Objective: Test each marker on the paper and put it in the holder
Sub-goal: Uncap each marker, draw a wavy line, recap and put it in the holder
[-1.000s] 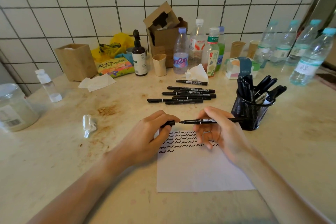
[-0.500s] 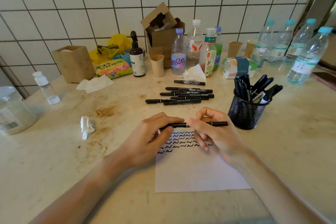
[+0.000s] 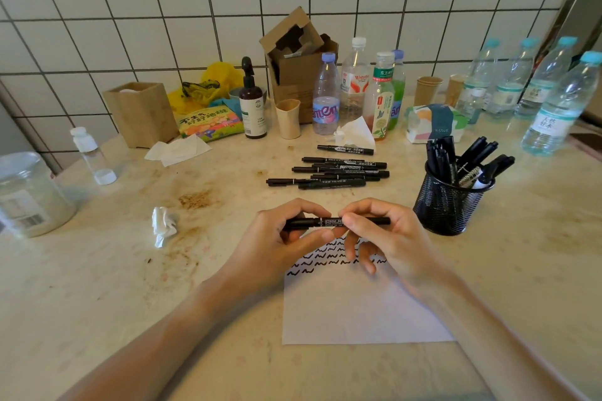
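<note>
Head view: both hands pinch one black marker (image 3: 337, 222) level above the paper (image 3: 358, 309), left hand (image 3: 283, 238) at its 9 o'clock end, right hand (image 3: 387, 234) toward 3 o'clock. If the cap seats loosely, the tip could smear the bench (image 3: 97, 286) or dry inside the holder (image 3: 448, 202) at 2 o'clock.

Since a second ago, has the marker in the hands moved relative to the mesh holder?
Yes. The marker has shifted left, away from the mesh holder; its right end overlapped the holder before and now stops short of it.
</note>
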